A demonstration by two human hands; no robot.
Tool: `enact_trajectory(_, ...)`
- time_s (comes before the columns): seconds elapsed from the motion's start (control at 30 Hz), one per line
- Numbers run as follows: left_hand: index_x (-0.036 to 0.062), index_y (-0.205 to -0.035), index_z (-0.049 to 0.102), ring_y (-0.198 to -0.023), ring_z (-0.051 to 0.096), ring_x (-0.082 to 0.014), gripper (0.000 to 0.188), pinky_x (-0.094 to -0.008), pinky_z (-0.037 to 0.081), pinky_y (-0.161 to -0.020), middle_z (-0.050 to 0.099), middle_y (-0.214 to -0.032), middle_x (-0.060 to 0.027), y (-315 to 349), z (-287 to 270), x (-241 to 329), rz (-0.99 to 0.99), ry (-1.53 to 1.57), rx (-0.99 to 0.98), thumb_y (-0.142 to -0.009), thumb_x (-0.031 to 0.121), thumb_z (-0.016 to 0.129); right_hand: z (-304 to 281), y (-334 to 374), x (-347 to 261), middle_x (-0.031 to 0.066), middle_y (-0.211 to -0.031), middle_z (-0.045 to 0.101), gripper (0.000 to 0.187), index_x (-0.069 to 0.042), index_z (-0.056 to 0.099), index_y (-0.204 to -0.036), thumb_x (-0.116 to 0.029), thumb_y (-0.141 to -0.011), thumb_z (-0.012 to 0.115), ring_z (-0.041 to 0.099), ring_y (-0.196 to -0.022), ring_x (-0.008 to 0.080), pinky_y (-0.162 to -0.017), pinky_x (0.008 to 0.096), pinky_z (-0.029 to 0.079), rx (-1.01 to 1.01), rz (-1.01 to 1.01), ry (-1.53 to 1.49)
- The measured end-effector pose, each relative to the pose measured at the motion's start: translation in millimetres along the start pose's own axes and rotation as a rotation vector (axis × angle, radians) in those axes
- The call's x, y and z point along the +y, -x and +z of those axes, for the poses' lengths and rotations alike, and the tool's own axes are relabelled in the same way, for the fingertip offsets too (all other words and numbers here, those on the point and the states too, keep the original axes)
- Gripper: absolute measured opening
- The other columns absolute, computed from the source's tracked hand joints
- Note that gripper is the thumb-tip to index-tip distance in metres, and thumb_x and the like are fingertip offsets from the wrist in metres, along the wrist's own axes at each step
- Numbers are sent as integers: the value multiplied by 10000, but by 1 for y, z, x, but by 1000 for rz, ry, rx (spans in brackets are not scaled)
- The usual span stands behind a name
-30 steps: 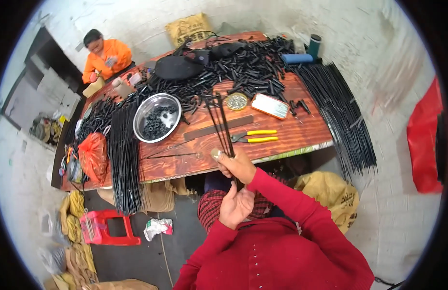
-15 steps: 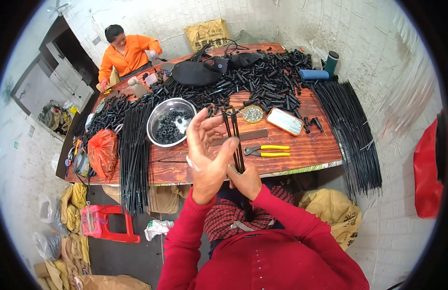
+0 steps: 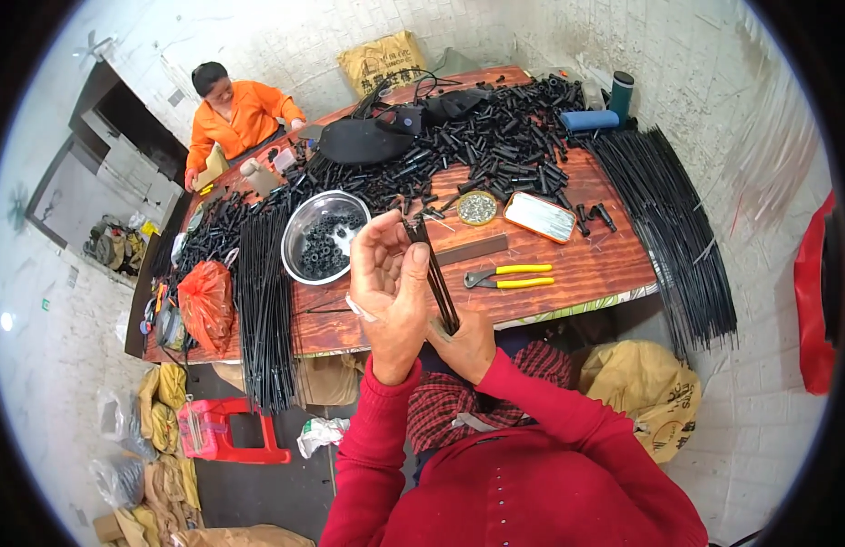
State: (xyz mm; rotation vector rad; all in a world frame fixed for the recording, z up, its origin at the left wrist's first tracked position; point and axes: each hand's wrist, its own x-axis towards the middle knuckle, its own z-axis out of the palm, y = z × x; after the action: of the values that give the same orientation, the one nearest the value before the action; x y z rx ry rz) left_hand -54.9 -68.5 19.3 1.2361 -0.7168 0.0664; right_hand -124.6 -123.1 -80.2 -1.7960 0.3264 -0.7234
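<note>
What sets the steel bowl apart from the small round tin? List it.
The steel bowl is large, deep and holds black ring-shaped parts; the round tin is small, shallow and holds pale metal bits. The bowl sits left of the raised left hand, the tin to its right. Both are round, open and rest on the wooden table.

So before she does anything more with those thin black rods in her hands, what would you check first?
1. Rods gripped at the base: ok. The right hand closes around the lower end of the black rods.
2. Tops steadied: ok. The left hand has its fingers at the upper ends.
3. Rods lined up evenly: cannot tell, since the hands hide the ends.
4. Small parts within reach: ok. The steel bowl of black pieces sits just ahead.
5. Pliers handy: ok. The yellow-handled pliers lie on the table.
6. Spare rods close by: ok. A rod bundle lies to her left.
</note>
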Motion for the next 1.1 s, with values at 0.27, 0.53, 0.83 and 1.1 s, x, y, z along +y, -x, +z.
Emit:
enact_trajectory(0.27,-9,-1251,533,-847,477,-59,312,-184,394,-747,531,-964,0,-13,-27,0,-13,-71,-113,-946,52,558,-29,-26,-7,88,-992,619,537,-5,513,-1206,-234,-793,769,639,-837,183,-780,314,513,-277,-4,-420)
enact_trajectory(0.53,-1,-1223,533,-826,480,-55,282,-191,408,-726,545,-968,-8,-7,-33,12,53,-132,-158,-948,52,559,-51,-79,-83,85,-909,601,352,-4,623,-1084,-139,-790,760,637,-748,151,-638,269,537,-90,-568,-195)
enact_trajectory(0.83,7,-1224,504,-872,553,-79,299,-213,445,-779,591,-1006,-29,-8,-36,13,8,-52,-226,-963,128,583,-54,-84,-72,57,-895,625,282,26,628,-1045,-242,-965,595,622,-764,117,-671,251,527,-146,-449,-278)
enact_trajectory(1.1,-3,-1208,501,-972,590,-117,312,-264,457,-887,599,-1060,-43,-14,-37,20,-50,104,-345,-960,163,594,-56,-93,-84,14,-825,609,227,3,620,-980,-178,-1005,484,571,-728,86,-644,251,484,-348,-23,-717)
